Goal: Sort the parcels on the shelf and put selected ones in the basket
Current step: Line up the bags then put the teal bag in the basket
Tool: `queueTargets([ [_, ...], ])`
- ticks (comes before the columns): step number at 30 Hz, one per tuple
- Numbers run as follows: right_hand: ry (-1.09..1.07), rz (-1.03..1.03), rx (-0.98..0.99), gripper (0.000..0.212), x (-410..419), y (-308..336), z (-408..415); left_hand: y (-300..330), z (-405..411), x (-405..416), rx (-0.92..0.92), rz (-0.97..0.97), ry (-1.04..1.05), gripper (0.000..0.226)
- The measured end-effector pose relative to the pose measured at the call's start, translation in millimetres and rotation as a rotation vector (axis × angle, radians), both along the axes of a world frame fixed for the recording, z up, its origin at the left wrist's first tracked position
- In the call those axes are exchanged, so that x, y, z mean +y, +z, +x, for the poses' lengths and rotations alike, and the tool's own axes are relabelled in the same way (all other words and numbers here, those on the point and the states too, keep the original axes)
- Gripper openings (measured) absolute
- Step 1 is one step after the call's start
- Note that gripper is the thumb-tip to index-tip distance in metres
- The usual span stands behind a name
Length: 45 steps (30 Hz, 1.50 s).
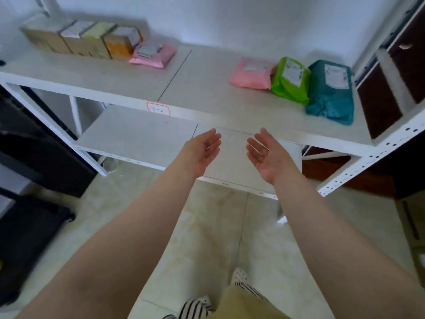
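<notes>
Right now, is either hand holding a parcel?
No: the left hand and right hand are both open and empty, palms facing each other in front of the shelf, apart from every parcel.

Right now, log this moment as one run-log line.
hands: left open, right open, both empty, palms facing | shelf: boxes far left, pink, green, teal parcels right | basket: not visible
</notes>
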State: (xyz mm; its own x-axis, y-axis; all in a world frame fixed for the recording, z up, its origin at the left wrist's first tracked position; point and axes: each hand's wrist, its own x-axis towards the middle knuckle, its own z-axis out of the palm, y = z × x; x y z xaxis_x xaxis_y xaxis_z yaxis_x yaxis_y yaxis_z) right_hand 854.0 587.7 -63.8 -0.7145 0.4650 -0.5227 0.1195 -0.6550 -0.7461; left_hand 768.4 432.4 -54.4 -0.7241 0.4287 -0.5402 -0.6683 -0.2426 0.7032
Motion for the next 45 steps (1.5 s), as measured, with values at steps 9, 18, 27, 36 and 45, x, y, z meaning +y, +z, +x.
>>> queueTargets([
  [9, -0.029, 0.085, -0.148, 0.031, 36, -11, -129, -9, -112, 51, -0.009, 0.032, -0.001, 0.005],
  [18, -0.273, 0.033, -0.241, 0.034, 77, 8, -206, 5, -202, 109, 0.048, -0.074, 0.018, 0.029],
  [27, -0.504, 0.017, -0.233, 0.022, 94, 1, -261, 10, -270, 157, 0.157, -0.209, -0.248, 0.054],
  [36, -0.784, 0.233, -0.257, 0.040, 100, -18, -308, 6, -309, 168, 0.108, -0.119, -0.611, 0.020],
  [45, -0.699, 0.344, -0.329, 0.025, 56, -21, -336, -5, -352, 136, 0.116, -0.139, -0.534, 0.046],
])
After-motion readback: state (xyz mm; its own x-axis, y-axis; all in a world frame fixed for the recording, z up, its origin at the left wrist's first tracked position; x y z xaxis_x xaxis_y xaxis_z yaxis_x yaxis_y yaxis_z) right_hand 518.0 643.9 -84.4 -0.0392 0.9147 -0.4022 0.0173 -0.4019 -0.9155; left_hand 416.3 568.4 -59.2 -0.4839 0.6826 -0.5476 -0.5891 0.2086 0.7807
